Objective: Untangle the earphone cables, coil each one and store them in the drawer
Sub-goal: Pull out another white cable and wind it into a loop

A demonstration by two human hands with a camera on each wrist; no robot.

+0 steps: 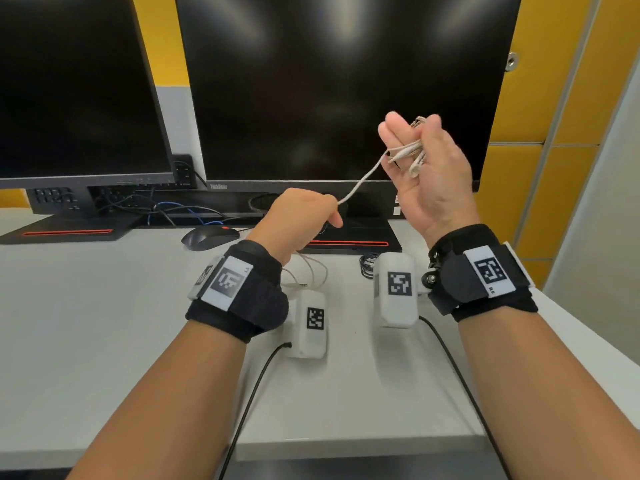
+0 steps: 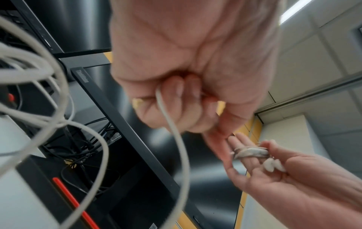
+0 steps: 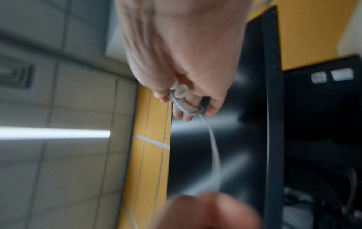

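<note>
The white earphone cable (image 1: 360,183) is mid-coil: several loops sit wound around the right hand's (image 1: 429,174) two straight fingers (image 1: 393,131), thumb pressing them in place, with the earbuds (image 2: 273,165) dangling against the palm. Holding the fingers stiff like that makes a neat spool, so the coil keeps its shape. The left hand (image 1: 304,216) is lower, nearer the table's middle, fingers curled tight on the free run of cable to keep it taut and feed it over. The slack tail (image 1: 308,271) drops behind that wrist onto the table (image 1: 104,323). A dark cable bundle (image 1: 367,266) lies just beside the monitor base (image 1: 349,242), probably the second earphone set, though it's too small to be sure. A mouse (image 1: 209,237) sits toward the back edge. No drawer shows in any view, so there's nothing stored that I can see yet.
</note>
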